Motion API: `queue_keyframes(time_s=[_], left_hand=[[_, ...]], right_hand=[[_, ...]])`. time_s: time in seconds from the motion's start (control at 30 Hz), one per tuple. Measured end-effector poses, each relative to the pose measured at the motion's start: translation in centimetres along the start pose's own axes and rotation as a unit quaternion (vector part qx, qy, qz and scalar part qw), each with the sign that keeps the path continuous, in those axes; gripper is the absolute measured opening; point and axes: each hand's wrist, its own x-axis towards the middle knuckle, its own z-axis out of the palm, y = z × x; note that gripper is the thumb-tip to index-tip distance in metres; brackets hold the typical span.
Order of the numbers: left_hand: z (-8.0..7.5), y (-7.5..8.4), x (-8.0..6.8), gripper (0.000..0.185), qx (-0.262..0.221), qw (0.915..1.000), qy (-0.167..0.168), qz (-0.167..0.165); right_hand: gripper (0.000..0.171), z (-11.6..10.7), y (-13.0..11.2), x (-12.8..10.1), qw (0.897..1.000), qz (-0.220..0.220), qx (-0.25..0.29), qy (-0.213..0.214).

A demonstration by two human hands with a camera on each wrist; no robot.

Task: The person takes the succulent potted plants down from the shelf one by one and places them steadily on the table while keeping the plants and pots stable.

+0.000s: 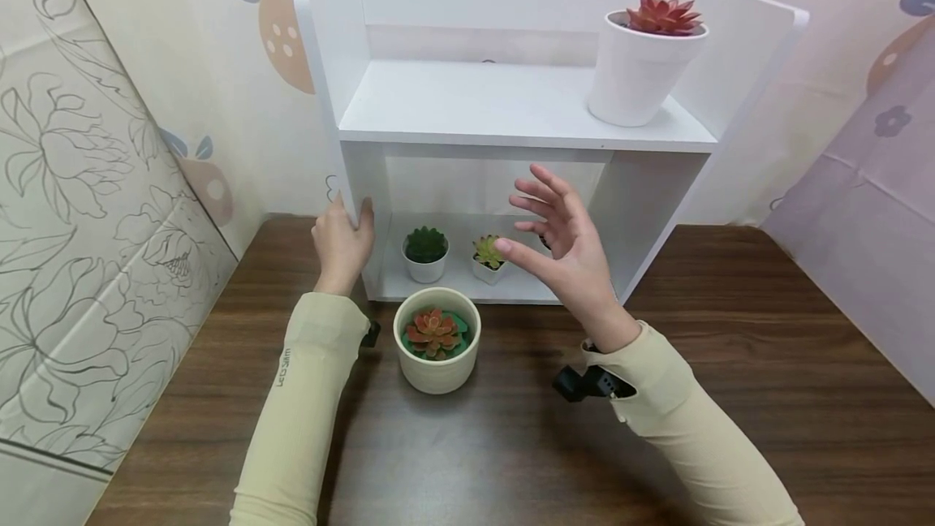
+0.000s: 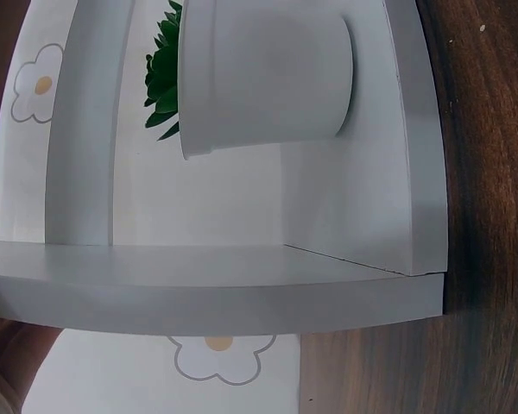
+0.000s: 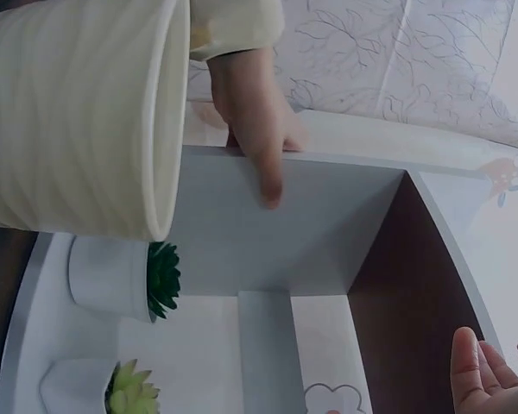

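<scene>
We're gripping smooth white shelf (image 1: 467, 100) by left panel (image 1: 332, 47) with left hand (image 1: 342, 243); right hand (image 1: 570, 246) hovering, fingers relaxed, holding nothing. Round cream pot (image 1: 437, 377) standing on table (image 1: 504, 453), near side of shelf; right-wrist view revealing wavy ribs (image 3: 65, 121). Right hand hiding most of something dark (image 1: 545, 242) on lower level.

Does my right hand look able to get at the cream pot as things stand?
Probably yes: your right hand holds nothing, and the cream pot stands in front of the white shelf, with bare tabletop to its right.
</scene>
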Motion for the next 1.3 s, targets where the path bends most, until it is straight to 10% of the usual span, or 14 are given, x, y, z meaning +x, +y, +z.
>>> queue_keyframes(time_s=[1.3], left_hand=[[-0.1,0.0,0.0,0.034,0.001,1.0000,-0.006,-0.004]], right_hand=[[0.060,-3.3,-2.3,1.5,0.975,-0.078,0.113,0.177]])
